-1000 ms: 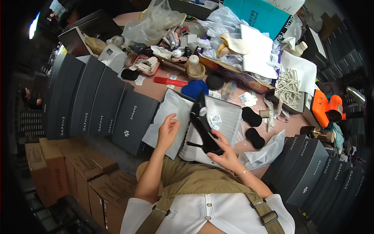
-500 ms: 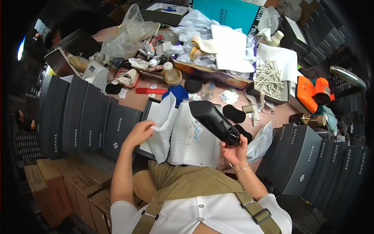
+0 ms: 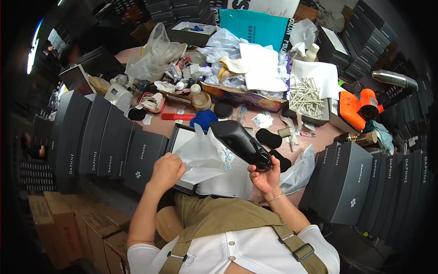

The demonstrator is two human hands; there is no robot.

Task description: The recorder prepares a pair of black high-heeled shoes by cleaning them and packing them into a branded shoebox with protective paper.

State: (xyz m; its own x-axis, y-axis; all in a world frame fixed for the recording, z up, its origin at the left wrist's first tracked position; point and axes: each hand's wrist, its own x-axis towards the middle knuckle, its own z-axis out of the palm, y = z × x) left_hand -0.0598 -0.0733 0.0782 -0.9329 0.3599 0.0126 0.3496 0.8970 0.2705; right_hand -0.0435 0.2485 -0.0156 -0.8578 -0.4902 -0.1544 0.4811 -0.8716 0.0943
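Note:
My right hand (image 3: 266, 177) grips a glossy black shoe (image 3: 237, 141) by its end nearest me, holding it above the table and tilted toward the upper left. A thin, translucent white sheet (image 3: 200, 153) spreads in front of me, its left edge against the closed fingers of my left hand (image 3: 168, 172), which pinch it. Beneath it lie a white padded sheet (image 3: 228, 186) and part of an open dark box (image 3: 175, 132). Small printed tags (image 3: 226, 157) show between the shoe and the thin sheet. My left fingertips are partly hidden.
Dark shoe boxes stand in rows at left (image 3: 107, 137) and right (image 3: 351, 182). Behind are a blue cloth item (image 3: 204, 119), black oval pads (image 3: 268, 138), a box of white sticks (image 3: 308, 102), an orange tool (image 3: 353, 109) and a paper-filled carton (image 3: 246, 98).
My left hand has moved down toward me, and the thin white sheet has spread rightward over the padded sheet. My right hand still holds the shoe, and the whole view has shifted slightly.

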